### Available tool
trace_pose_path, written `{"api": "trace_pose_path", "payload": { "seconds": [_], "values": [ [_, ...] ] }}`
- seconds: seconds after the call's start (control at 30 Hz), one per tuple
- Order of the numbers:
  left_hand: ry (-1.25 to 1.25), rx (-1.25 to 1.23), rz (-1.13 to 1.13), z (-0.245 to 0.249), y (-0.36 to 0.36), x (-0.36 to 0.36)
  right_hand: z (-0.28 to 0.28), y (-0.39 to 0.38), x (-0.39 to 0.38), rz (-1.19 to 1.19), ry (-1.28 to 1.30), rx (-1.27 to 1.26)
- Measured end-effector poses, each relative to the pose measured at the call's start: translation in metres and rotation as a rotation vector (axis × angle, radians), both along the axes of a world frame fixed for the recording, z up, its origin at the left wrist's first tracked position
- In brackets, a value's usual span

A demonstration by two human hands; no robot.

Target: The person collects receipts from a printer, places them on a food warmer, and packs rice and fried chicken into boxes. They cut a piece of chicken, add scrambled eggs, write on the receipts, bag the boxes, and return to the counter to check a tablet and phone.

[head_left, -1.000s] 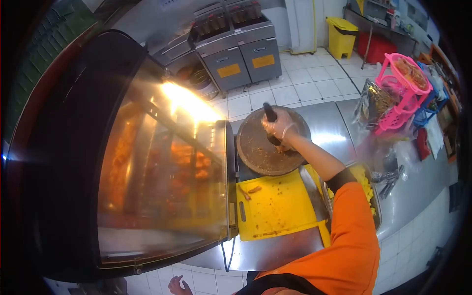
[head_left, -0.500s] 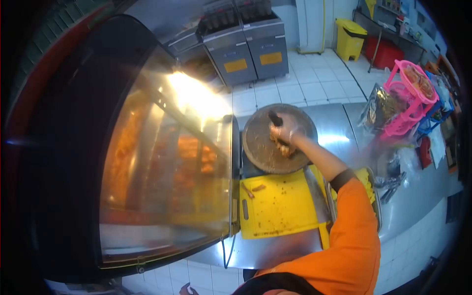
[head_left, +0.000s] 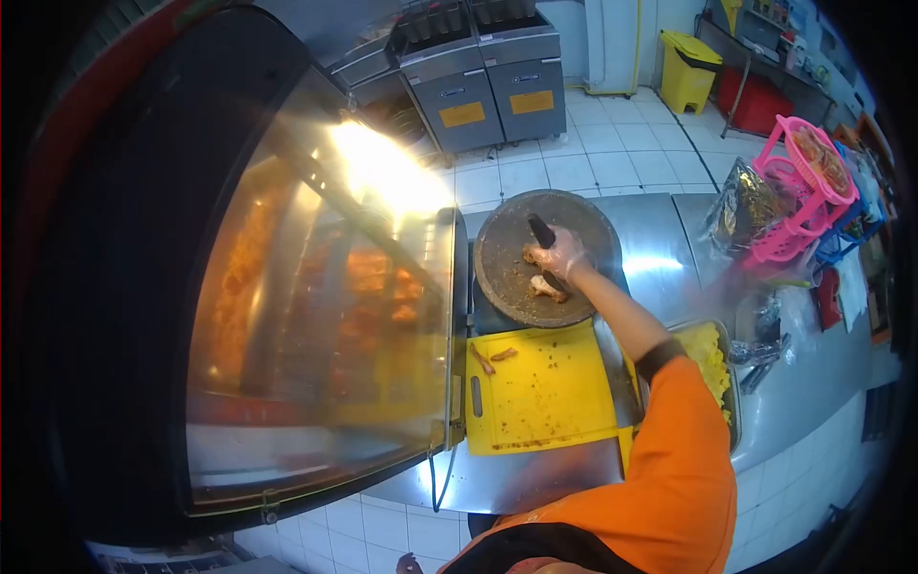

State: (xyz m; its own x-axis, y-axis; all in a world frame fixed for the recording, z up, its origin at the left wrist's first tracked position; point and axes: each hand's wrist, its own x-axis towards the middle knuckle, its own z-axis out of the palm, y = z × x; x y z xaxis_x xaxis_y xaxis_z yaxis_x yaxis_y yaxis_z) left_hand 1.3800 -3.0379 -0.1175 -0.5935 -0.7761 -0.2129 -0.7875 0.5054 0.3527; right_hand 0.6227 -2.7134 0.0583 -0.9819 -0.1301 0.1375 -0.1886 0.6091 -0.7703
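Observation:
My right hand, in a clear glove, is over a wide round grey-brown bowl or block. Its fingers are closed around a black-handled tool, whose working end I cannot make out. Just below the hand, a pale bone-like piece of food lies on the round surface, and a browned piece touches the fingers. Only a small part of my left hand shows at the bottom edge, too little to read its fingers.
A yellow cutting board with crumbs and thin brown scraps lies in front. A lit glass food warmer stands at left. A metal tray holds yellow food. Pink baskets and foil are at right.
The view has shifted slightly. My right hand has turned a little, and the pale bone-like piece below it shows more clearly. My left hand has moved right along the bottom edge.

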Motion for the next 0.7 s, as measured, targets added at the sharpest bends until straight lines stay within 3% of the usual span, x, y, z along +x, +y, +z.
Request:
{"api": "trace_pose_path", "payload": {
  "seconds": [0.07, 0.13, 0.17, 0.2, 0.27, 0.3, 0.33, 0.43, 0.5, 0.53, 0.57, 0.6, 0.63, 0.7],
  "values": [
    [0.017, 0.064, -0.007, -0.01, 0.01, -0.004, 0.004, -0.004, -0.011, 0.046, 0.017, -0.027],
    [0.028, 0.112, -0.013, -0.015, 0.016, -0.015, 0.044, -0.002, -0.015, 0.066, -0.139, -0.232],
    [0.021, 0.137, -0.013, -0.018, 0.017, -0.019, 0.036, -0.003, -0.023, 0.01, -0.176, -0.384],
    [0.005, 0.175, -0.003, -0.025, 0.019, -0.027, 0.026, -0.003, -0.023, 0.006, -0.181, -0.384],
    [-0.046, 0.23, 0.007, -0.028, 0.022, -0.03, 0.011, -0.005, -0.013, -0.039, -0.185, -0.016],
    [-0.053, 0.251, 0.013, -0.032, 0.022, -0.035, -0.003, -0.006, -0.029, 0.063, -0.197, -0.101],
    [-0.064, 0.276, 0.02, -0.036, 0.023, -0.039, 0.018, -0.009, -0.022, 0.1, -0.003, -0.118],
    [-0.092, 0.337, 0.006, -0.046, 0.022, -0.05, 0.054, -0.018, -0.021, 0.0, -0.085, -0.036],
    [-0.088, 0.373, -0.01, -0.046, 0.016, -0.059, 0.053, -0.02, -0.017, -0.093, -0.071, -0.344],
    [-0.078, 0.383, -0.016, -0.044, 0.013, -0.059, 0.036, -0.02, -0.022, -0.1, -0.08, -0.352],
    [-0.065, 0.39, -0.023, -0.006, 0.025, -0.087, 0.007, -0.028, -0.04, -0.019, -0.029, -0.198],
    [-0.047, 0.407, -0.036, -0.035, 0.007, -0.063, -0.005, -0.033, -0.054, 0.065, 0.029, -0.04],
    [-0.036, 0.426, -0.035, -0.036, 0.006, -0.061, 0.008, -0.032, -0.051, 0.076, 0.027, -0.039],
    [-0.013, 0.456, -0.022, -0.035, -0.001, -0.053, 0.036, -0.035, -0.038, 0.059, -0.23, 0.06]
  ]
}}
